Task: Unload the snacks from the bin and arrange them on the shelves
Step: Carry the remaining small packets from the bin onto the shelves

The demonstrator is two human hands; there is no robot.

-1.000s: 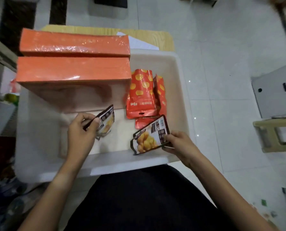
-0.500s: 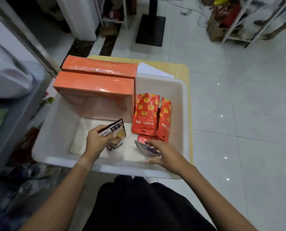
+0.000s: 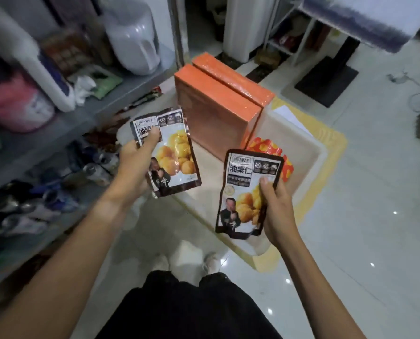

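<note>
Your left hand (image 3: 135,165) pinches one glossy dark-edged snack pouch (image 3: 172,152) printed with golden chestnuts, and your right hand (image 3: 276,211) grips a second identical pouch (image 3: 245,192) headed 油栗仁 — two in all, both held up above the white plastic bin (image 3: 309,152) on the floor. In the bin stand two orange film-wrapped boxes (image 3: 218,104), with red pouches dotted yellow (image 3: 265,145) showing behind your right pouch. To the left, grey metal shelves (image 3: 120,94) carry clutter — a white appliance (image 3: 133,37) on the far end.
</note>
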